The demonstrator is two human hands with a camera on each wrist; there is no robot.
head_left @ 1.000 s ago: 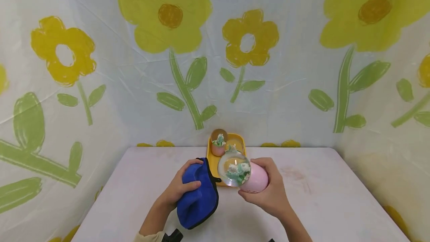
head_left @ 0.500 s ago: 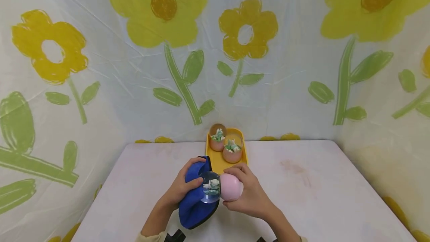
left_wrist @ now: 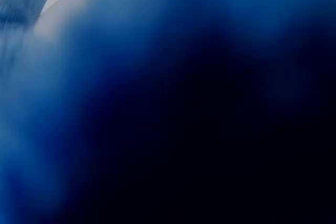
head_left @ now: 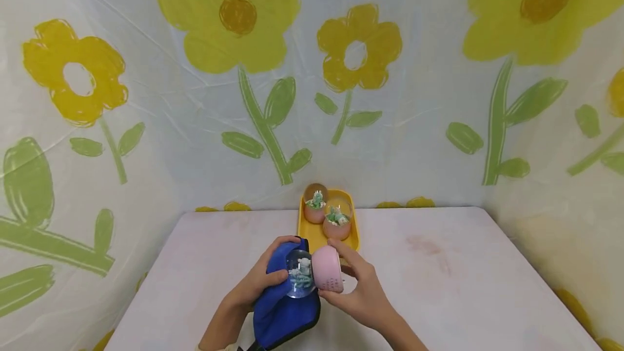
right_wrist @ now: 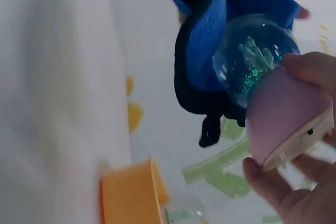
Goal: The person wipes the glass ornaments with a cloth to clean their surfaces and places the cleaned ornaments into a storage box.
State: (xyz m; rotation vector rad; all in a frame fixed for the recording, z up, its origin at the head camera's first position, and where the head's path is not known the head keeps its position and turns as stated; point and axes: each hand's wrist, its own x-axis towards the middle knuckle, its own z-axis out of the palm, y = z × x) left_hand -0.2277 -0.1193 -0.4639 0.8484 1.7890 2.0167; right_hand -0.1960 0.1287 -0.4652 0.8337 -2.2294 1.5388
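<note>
A snow globe [head_left: 327,270] with a pink base lies on its side in the air, its clear dome pointing left. My right hand [head_left: 363,291] holds the base between thumb and fingers. In the right wrist view, green glitter and a pale green figure show inside the dome [right_wrist: 254,56]. My left hand [head_left: 260,280] grips a blue cloth [head_left: 287,316] with black edging, which lies against the dome; the left thumb touches the glass. Blue cloth [left_wrist: 121,30] fills most of the left wrist view, dark and blurred.
A yellow tray [head_left: 304,232] stands at the back of the white table [head_left: 439,275]. Two more snow globes stand in it, one at the back left [head_left: 316,205] and one at the front right [head_left: 337,223]. A flower-printed curtain [head_left: 414,123] surrounds the table.
My right hand has brought the snow globe left and turned it sideways, so its dome meets the cloth in my left hand. Lately the base has tilted, showing its printed side.
</note>
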